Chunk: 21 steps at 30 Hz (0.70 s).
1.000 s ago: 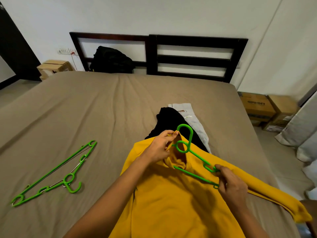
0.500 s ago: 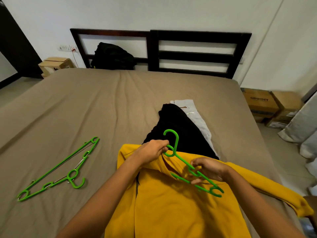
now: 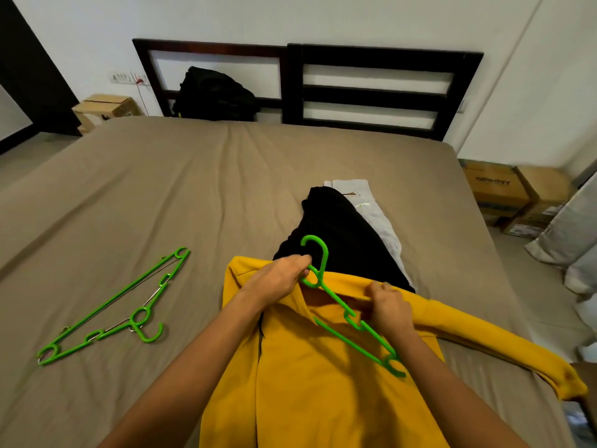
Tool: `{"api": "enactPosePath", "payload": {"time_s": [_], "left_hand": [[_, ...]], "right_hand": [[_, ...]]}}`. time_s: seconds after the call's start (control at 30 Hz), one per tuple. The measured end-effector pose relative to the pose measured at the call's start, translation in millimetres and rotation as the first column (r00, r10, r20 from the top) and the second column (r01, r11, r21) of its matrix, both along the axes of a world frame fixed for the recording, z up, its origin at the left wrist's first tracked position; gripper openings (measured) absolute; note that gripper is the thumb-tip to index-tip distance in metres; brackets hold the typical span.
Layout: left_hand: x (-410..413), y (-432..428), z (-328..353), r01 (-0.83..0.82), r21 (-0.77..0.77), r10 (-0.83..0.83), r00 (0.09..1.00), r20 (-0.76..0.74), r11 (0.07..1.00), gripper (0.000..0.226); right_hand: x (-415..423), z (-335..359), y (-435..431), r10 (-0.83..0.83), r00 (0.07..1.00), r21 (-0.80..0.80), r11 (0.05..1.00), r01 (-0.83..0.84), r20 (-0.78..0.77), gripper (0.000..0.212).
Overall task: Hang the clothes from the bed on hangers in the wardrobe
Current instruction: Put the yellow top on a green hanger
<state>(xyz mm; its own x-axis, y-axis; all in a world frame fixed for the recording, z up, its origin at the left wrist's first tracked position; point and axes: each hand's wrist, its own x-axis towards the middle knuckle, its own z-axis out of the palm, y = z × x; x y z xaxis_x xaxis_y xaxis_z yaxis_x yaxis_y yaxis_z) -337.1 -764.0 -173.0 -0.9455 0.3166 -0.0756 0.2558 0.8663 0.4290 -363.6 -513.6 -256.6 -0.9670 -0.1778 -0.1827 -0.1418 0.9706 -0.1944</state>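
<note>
At the neckline of the yellow shirt point(image 3: 323, 399), our left hand point(image 3: 277, 279) pinches the green hanger point(image 3: 350, 313) just below its hook, fingertips closed on the plastic. Our right hand point(image 3: 387, 305) has its fingers curled round a fold of the shirt's collar, touching the hanger's sloping arm. The hanger lies tilted across the chest of the shirt, hook pointing away from us, its far end free above the fabric. The shirt is spread flat on the bed point(image 3: 193, 189), one sleeve stretched to our right. Just beyond the collar lie a black garment point(image 3: 339, 234) and, partly under it, a pale grey garment point(image 3: 371, 205). Well to the left, spare green hangers point(image 3: 113, 308) rest on the sheet. A black bag point(image 3: 213, 93) leans against the dark headboard point(image 3: 371, 92).
</note>
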Motion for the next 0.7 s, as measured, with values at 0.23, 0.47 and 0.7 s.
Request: {"api": "enactPosePath", "payload": {"time_s": [0.23, 0.47, 0.7], "left_hand": [[6, 5, 0, -0.082, -0.041, 0.074, 0.982, -0.176, 0.996, 0.035], [5, 16, 24, -0.25, -0.093, 0.228, 0.953, -0.199, 0.964, 0.026], [11, 25, 29, -0.27, -0.178, 0.228, 0.947, -0.228, 0.946, 0.046]], "right_hand": [[27, 22, 58, -0.276, 0.953, -0.396, 0.895, 0.206, -0.127, 0.008], [61, 40, 72, -0.288, 0.918, -0.379, 0.909, 0.173, -0.272, 0.012], [69, 91, 45, -0.593, 0.777, -0.532, 0.736, 0.418, -0.211, 0.011]]}}
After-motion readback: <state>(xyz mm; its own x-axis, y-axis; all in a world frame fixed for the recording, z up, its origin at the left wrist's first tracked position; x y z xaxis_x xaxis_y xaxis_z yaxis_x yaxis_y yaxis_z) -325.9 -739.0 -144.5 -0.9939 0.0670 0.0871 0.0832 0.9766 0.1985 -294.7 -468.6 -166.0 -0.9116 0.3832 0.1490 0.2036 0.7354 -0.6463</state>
